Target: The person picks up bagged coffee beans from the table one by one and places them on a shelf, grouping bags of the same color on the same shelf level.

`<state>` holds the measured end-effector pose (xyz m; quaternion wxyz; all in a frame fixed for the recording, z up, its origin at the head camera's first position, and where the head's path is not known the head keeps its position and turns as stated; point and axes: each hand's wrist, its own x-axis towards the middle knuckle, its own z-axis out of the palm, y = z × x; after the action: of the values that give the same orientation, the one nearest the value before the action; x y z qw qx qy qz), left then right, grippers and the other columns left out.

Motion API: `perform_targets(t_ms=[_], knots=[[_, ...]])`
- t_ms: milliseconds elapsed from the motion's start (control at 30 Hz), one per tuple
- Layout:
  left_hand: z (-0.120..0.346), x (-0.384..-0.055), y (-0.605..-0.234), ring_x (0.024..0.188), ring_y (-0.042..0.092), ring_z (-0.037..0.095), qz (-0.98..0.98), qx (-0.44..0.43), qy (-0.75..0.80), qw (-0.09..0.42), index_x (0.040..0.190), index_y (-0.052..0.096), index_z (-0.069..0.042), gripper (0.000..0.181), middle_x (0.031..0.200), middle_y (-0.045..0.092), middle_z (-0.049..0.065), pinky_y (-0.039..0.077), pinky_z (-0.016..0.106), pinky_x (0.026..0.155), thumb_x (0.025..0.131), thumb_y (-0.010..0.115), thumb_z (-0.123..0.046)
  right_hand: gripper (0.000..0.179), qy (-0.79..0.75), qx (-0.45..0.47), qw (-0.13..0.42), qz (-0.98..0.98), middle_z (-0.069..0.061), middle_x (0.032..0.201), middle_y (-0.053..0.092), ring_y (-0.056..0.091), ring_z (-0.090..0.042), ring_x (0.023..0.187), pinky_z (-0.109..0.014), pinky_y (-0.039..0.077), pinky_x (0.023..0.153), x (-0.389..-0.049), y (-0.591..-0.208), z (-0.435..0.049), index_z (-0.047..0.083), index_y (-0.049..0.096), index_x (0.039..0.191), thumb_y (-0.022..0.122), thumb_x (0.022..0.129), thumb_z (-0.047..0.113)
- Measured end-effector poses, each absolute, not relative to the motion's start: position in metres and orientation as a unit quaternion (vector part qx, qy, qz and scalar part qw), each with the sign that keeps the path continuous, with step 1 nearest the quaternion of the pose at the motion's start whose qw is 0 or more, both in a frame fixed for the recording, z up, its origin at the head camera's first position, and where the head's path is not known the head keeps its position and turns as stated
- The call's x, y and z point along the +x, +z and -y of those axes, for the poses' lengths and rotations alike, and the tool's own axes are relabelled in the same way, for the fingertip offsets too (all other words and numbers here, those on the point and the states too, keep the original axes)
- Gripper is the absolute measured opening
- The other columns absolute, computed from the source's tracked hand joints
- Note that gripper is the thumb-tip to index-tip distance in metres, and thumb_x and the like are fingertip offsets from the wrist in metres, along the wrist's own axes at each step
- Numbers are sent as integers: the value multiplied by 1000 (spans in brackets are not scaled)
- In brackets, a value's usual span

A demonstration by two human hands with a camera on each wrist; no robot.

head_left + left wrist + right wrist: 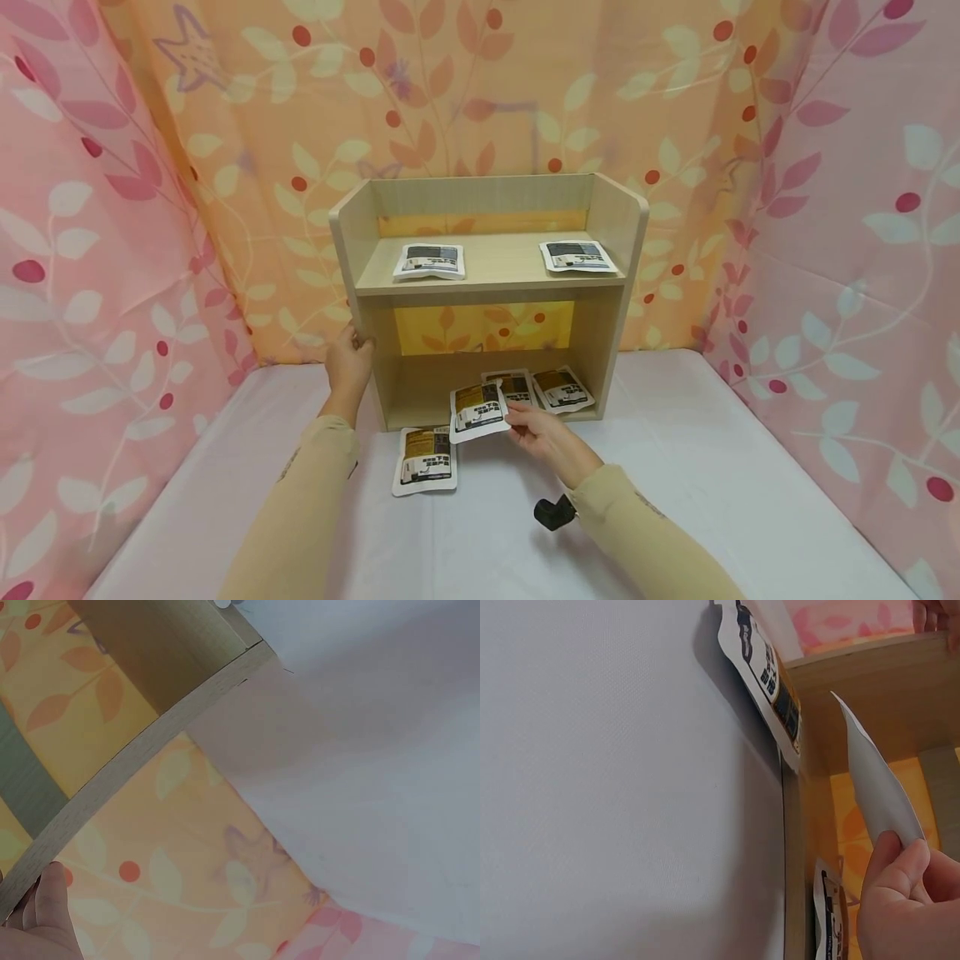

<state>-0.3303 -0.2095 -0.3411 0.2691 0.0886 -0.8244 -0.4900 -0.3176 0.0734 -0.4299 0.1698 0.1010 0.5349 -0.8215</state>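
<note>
A small two-tier wooden shelf (pixel 491 290) stands on the table. My left hand (pixel 349 367) grips its left side panel, fingers at the panel's edge in the left wrist view (pixel 45 922). Between thumb and fingers, my right hand (pixel 551 437) pinches the right edge of a flat foil pouch (pixel 478 411), white-bordered with a brown, black and white print. In the right wrist view, that pouch (pixel 877 787) is tilted and shows its plain back. Behind it, on the lower tier, lie a partly covered pouch (pixel 517 385) and another pouch (pixel 562 389) at the right.
One more pouch (pixel 426 461) lies at the shelf's front left edge. On the upper tier are a left pouch (pixel 430 262) and a right pouch (pixel 577 256), with bluish-grey print. A black object (pixel 555 512) shows by the right wrist. Patterned curtains (pixel 247 167) surround the white table (pixel 690 467).
</note>
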Motion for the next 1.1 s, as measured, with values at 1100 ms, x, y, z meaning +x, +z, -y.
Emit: perform_targets(t_ms=[1100], knots=[[209, -331, -343, 88, 60, 40, 828, 96, -464, 299, 112, 62, 3, 25, 104, 66, 29, 47, 50, 78, 90, 56, -7, 43, -845, 94, 141, -508, -12, 120, 59, 56, -20, 81, -25, 52, 67, -491, -597, -49, 1, 64, 121, 73, 80, -7]])
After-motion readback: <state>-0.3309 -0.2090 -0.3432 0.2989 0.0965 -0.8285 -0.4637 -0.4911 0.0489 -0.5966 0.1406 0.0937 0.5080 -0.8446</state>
